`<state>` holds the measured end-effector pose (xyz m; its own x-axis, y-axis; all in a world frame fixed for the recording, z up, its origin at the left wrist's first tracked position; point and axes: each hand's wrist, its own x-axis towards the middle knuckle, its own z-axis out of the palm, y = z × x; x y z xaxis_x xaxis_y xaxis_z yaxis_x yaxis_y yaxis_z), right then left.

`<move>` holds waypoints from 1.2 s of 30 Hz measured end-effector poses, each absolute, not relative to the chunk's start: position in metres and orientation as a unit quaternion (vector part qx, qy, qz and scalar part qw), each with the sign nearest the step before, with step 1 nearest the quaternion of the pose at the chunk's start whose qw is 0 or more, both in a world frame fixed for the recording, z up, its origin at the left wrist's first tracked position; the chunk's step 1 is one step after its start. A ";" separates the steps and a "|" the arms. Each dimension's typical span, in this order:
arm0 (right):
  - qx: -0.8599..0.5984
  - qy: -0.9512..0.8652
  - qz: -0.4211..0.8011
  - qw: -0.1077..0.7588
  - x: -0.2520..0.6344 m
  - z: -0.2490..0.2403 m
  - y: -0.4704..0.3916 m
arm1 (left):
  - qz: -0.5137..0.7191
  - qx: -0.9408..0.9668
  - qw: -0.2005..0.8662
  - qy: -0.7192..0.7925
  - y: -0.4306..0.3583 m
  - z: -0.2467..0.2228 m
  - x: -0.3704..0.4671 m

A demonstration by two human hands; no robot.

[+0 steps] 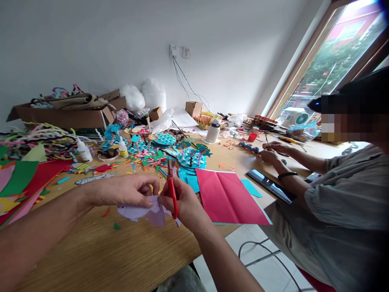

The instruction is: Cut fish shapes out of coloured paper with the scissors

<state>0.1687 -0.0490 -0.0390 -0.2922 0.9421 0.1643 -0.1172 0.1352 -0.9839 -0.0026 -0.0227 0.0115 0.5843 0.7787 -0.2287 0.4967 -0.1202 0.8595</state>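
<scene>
Pinching purple paper (156,219) (likely light, easily creased, best held by edges), left hand (129,190) and right hand (186,202), also gripping scissors (170,184), clamp fingertips on it.

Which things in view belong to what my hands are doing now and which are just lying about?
In the job:
lilac paper cutout, in both hands
red-handled scissors, in the right hand

Lying about, it seems:
creased red paper sheet
yellow-labelled squeeze bottle
white bottle
pipe cleaners
</scene>
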 end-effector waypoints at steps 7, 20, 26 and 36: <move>-0.369 -0.424 0.509 0.651 0.169 -0.049 -0.046 | 0.431 0.503 0.629 0.408 -0.038 -0.008 -0.004; -0.368 -0.409 0.523 0.651 0.154 -0.062 -0.056 | 0.452 0.496 0.607 0.425 -0.051 -0.035 0.030; -0.359 -0.503 0.554 0.558 0.171 -0.060 -0.081 | 0.460 0.516 0.553 0.465 -0.047 -0.032 0.026; -0.342 -0.449 0.699 0.440 0.161 -0.080 -0.109 | 0.471 0.541 0.503 0.482 -0.047 -0.023 0.033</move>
<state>0.1606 -0.1087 -0.0801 -0.3786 0.9218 -0.0834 -0.3074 -0.2102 -0.9281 0.0329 -0.0474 -0.0232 0.0918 0.9954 0.0256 0.0480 -0.0301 0.9984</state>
